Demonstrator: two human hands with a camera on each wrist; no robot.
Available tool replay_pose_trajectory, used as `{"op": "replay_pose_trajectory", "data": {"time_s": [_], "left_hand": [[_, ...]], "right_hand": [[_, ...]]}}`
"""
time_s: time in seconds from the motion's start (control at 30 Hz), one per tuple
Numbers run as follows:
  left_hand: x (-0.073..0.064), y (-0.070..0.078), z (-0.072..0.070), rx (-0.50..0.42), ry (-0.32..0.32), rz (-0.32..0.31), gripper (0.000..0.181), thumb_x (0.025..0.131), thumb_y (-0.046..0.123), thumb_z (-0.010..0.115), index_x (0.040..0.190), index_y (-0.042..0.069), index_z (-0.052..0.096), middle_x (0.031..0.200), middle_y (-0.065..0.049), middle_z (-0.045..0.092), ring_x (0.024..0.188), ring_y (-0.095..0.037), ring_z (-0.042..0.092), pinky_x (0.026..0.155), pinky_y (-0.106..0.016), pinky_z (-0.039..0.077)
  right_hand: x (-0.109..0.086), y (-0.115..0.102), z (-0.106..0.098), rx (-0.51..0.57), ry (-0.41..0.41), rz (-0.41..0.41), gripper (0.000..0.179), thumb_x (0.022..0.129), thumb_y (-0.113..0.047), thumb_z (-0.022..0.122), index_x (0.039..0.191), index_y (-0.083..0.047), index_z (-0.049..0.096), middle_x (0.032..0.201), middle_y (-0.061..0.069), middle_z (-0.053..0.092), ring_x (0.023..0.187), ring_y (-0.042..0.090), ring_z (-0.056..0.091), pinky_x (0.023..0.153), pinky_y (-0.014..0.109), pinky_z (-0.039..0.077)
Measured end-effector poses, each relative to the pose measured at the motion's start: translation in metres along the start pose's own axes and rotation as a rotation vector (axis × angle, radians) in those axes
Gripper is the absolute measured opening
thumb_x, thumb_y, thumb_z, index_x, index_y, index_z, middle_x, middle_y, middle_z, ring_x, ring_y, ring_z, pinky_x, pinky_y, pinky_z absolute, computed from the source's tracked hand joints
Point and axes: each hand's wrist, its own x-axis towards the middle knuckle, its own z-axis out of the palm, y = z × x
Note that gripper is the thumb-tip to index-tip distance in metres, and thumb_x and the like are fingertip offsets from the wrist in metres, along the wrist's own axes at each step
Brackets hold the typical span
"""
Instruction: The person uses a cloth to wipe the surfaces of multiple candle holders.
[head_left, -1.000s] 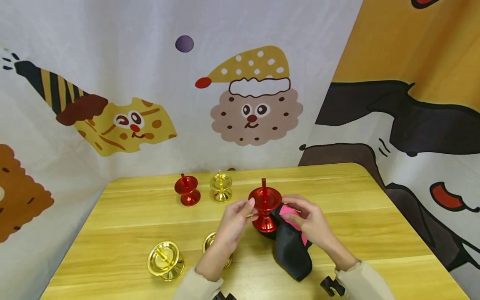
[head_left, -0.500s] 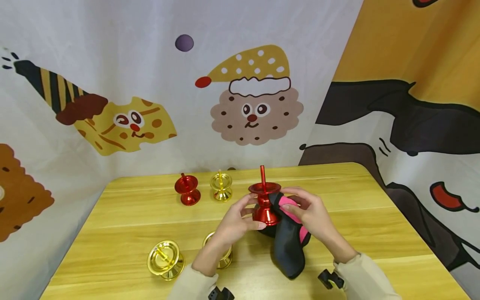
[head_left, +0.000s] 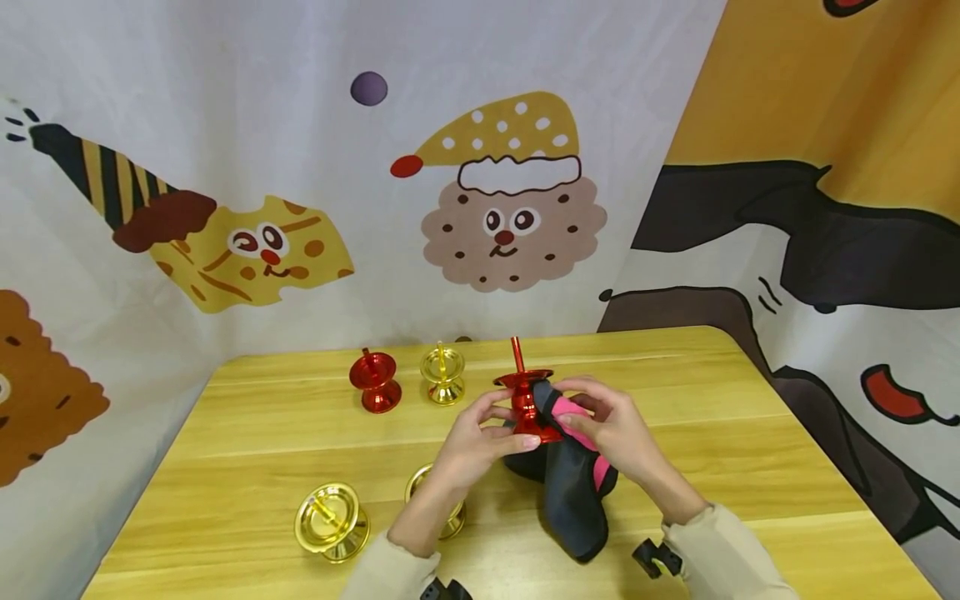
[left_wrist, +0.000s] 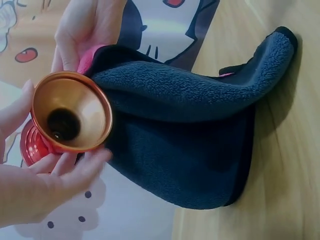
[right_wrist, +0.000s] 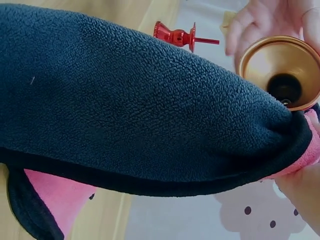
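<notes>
My left hand (head_left: 474, 439) grips a shiny red candle holder (head_left: 523, 400), thumb at its base and fingers around its far side. The holder is raised over the table and leans, its spike tipped up and left. Its hollow, copper-toned underside (left_wrist: 95, 107) faces the left wrist camera. In my right hand (head_left: 621, 429), a dark grey and pink cloth (head_left: 573, 500) is pinched between thumb and fingers, pressed against the holder's stem and right side. The cloth's loose end hangs down to the table. In the right wrist view, the cloth's fuzzy grey face (right_wrist: 140, 100) covers part of the holder.
At the back left of the wooden table (head_left: 720, 400) stand a smaller red candle holder (head_left: 377, 379) and a gold one (head_left: 442, 375). Another gold holder (head_left: 332, 522) is at front left. My left forearm partly hides a further gold holder (head_left: 454, 521). A cartoon curtain (head_left: 300, 50) hangs behind.
My left hand has shifted from the dish rim down to the base. The red candle holder has risen, tilted and moved slightly left, the right hand's cloth following it.
</notes>
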Motion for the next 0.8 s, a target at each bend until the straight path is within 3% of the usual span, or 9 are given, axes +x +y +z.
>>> {"op": "replay_pose_trajectory", "data": {"time_s": [0.17, 0.3, 0.4, 0.5, 0.7, 0.8], "left_hand": [[0.003, 0.001, 0.003, 0.14, 0.068, 0.055, 0.067, 0.072, 0.012, 0.078, 0.129, 0.001, 0.046, 0.103, -0.015, 0.053, 0.089, -0.025, 0.06, 0.068, -0.028, 0.051], [0.006, 0.003, 0.006, 0.3, 0.139, 0.112, 0.069, 0.069, 0.015, 0.081, 0.127, 0.0, 0.048, 0.101, -0.013, 0.057, 0.087, -0.027, 0.06, 0.068, -0.03, 0.054], [0.007, 0.004, 0.008, 0.358, 0.163, 0.13, 0.07, 0.069, 0.018, 0.081, 0.127, -0.001, 0.048, 0.101, -0.013, 0.058, 0.087, -0.027, 0.061, 0.067, -0.029, 0.054], [0.007, 0.006, 0.006, 0.293, 0.138, 0.126, 0.068, 0.07, 0.017, 0.08, 0.127, 0.0, 0.048, 0.103, -0.013, 0.057, 0.088, -0.025, 0.06, 0.068, -0.029, 0.054], [0.002, 0.011, -0.003, -0.082, -0.036, 0.091, 0.064, 0.074, 0.006, 0.075, 0.13, 0.002, 0.045, 0.107, -0.014, 0.054, 0.091, -0.023, 0.059, 0.077, -0.028, 0.051], [-0.001, 0.013, -0.001, -0.055, -0.025, 0.132, 0.065, 0.072, 0.006, 0.076, 0.13, 0.003, 0.046, 0.107, -0.013, 0.055, 0.092, -0.023, 0.059, 0.079, -0.031, 0.051]], "right_hand": [[0.003, -0.003, 0.002, -0.042, -0.001, 0.006, 0.035, 0.08, 0.008, 0.063, 0.114, 0.003, 0.057, 0.113, 0.017, 0.053, 0.085, 0.021, 0.057, 0.069, 0.026, 0.055], [0.007, -0.01, 0.006, -0.114, 0.027, -0.059, 0.035, 0.077, 0.008, 0.066, 0.112, 0.003, 0.059, 0.11, 0.016, 0.055, 0.084, 0.023, 0.055, 0.068, 0.024, 0.054], [0.008, -0.016, 0.011, -0.195, 0.051, -0.132, 0.035, 0.076, 0.008, 0.068, 0.11, 0.003, 0.061, 0.11, 0.015, 0.056, 0.086, 0.023, 0.055, 0.072, 0.021, 0.053], [0.009, -0.018, 0.011, -0.195, 0.056, -0.184, 0.035, 0.075, 0.011, 0.067, 0.109, 0.004, 0.061, 0.11, 0.016, 0.055, 0.088, 0.023, 0.055, 0.075, 0.02, 0.052], [0.01, -0.01, 0.0, 0.041, 0.003, -0.123, 0.032, 0.078, 0.018, 0.058, 0.109, 0.007, 0.054, 0.111, 0.016, 0.051, 0.091, 0.015, 0.058, 0.074, 0.025, 0.054], [0.01, -0.009, -0.002, 0.085, 0.008, -0.077, 0.031, 0.079, 0.016, 0.058, 0.108, 0.005, 0.054, 0.111, 0.015, 0.05, 0.091, 0.014, 0.06, 0.074, 0.027, 0.054]]}}
